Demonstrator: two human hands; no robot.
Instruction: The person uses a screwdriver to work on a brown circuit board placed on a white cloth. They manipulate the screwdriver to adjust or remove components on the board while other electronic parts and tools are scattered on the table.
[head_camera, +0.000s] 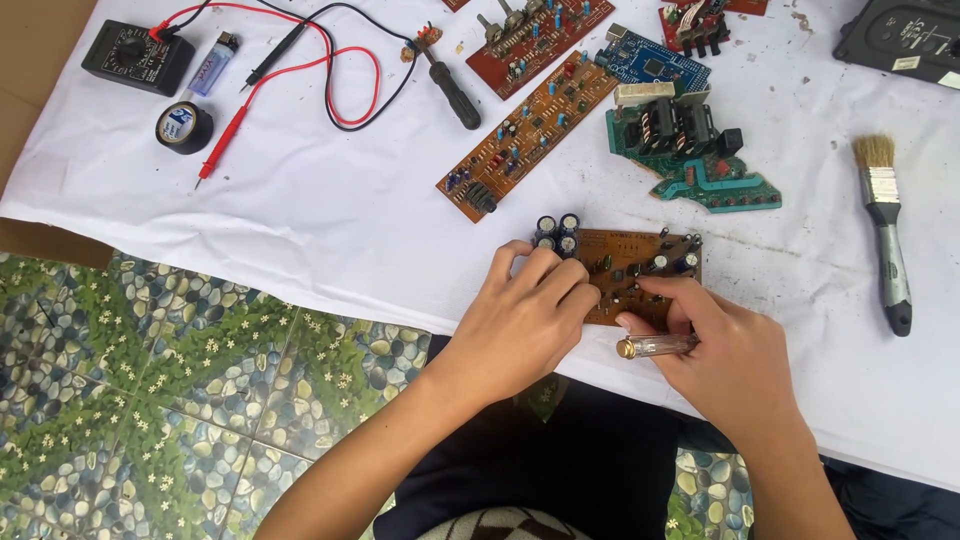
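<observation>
Seen from above: two bare hands at the near edge of a white cloth (330, 230) spread over a work surface. Left hand (525, 320) curled, fingers bent down over the left end of a small brown circuit board (640, 265), gripping it just below a cluster of four silver-topped capacitors (557, 232). Right hand (725, 365) partly closed, thumb and fingers pinching a screwdriver with a clear handle (655, 346), handle lying sideways along the board's near edge; tip hidden, so contact with the board cannot be told. Board flat on the cloth, close to the cloth's front edge, directly between the two hands.

No boxes, trays or other containers in sight; everything loose on the cloth. Further back: a long brown circuit board (530, 135) lying at a slant, a green board with black parts (690, 155), a blue board (650, 60), another reddish board (535, 35) at the top edge. Far left: a black meter (135, 55) with red and black leads (330, 75), a roll of black tape (184, 127), a lighter (213, 63). A black-handled tool (455, 90) near the middle. Right: a paintbrush (885, 230) with a grey handle, well apart from the hands.

Open cloth to the left of the hands and between the hands and the paintbrush. Patterned pebble-print floor (150, 380) below the cloth's left front edge.
</observation>
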